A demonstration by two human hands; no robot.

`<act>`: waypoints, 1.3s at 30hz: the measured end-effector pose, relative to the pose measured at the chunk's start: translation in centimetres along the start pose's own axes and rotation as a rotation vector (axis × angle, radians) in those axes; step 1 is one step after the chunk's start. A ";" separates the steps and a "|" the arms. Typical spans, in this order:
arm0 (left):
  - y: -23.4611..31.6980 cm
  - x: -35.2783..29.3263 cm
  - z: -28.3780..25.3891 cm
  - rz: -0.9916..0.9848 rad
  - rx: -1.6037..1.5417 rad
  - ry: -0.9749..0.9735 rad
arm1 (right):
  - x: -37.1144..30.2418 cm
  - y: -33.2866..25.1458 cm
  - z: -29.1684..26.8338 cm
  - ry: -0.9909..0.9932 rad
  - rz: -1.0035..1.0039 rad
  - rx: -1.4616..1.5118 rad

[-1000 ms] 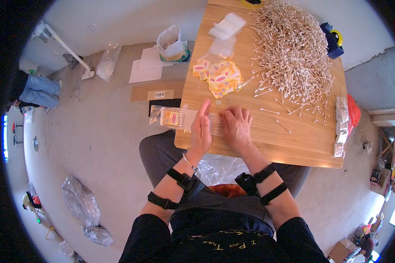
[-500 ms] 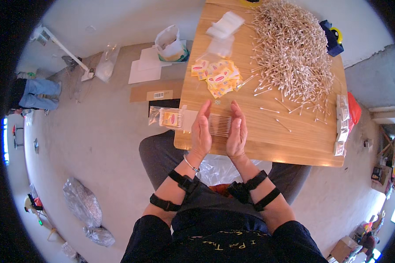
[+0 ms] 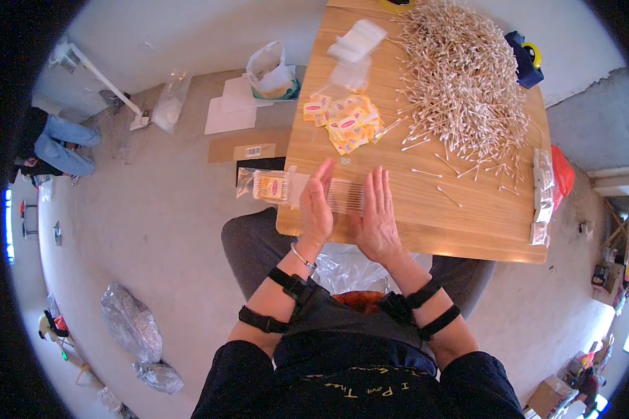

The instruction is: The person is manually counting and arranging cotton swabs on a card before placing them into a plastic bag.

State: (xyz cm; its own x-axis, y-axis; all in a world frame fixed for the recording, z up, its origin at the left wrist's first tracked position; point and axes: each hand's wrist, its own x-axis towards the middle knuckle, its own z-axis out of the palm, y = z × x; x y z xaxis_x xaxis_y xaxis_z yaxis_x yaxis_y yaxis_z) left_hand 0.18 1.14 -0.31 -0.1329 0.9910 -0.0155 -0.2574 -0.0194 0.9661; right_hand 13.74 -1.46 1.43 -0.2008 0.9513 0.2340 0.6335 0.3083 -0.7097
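Note:
A row of cotton swabs lies side by side on the wooden table, close to its front edge. My left hand stands on edge at the row's left end, fingers stretched out. On the other side, my right hand is tilted with its back up and its fingers straight, beside the right end of the row. Neither hand grips anything. To the left, a clear bag of swabs with a yellow card sits at the table edge. Yellow and white cards are heaped just beyond my hands.
A large heap of loose cotton swabs covers the far right. Clear plastic bags lie at the back. Several small packs line the right edge, near a red bag. A tape dispenser stands behind. Another person's legs show far left.
My right hand has turned from standing on edge to a more palm-down tilt, its fingers straightened. The left hand stays almost in place beside the swabs.

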 end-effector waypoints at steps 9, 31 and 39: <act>-0.2 0.2 0.0 0.029 0.021 -0.070 | 0.4 -0.4 0.8 -0.277 -0.067 -0.557; 0.2 -0.3 -1.0 -0.038 -0.159 0.066 | 0.4 -0.6 1.3 -0.264 -0.026 -0.490; 3.3 0.2 -2.9 0.268 0.922 -0.561 | 0.3 -0.3 1.3 -0.245 -0.032 -0.498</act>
State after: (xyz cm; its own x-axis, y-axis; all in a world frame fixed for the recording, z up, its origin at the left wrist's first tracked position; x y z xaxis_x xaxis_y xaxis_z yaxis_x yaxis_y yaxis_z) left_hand -3.44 0.93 2.09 0.4344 0.8932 0.1159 0.5557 -0.3670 0.7460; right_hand 12.50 -1.24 0.89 -0.3561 0.9333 0.0464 0.8889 0.3537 -0.2912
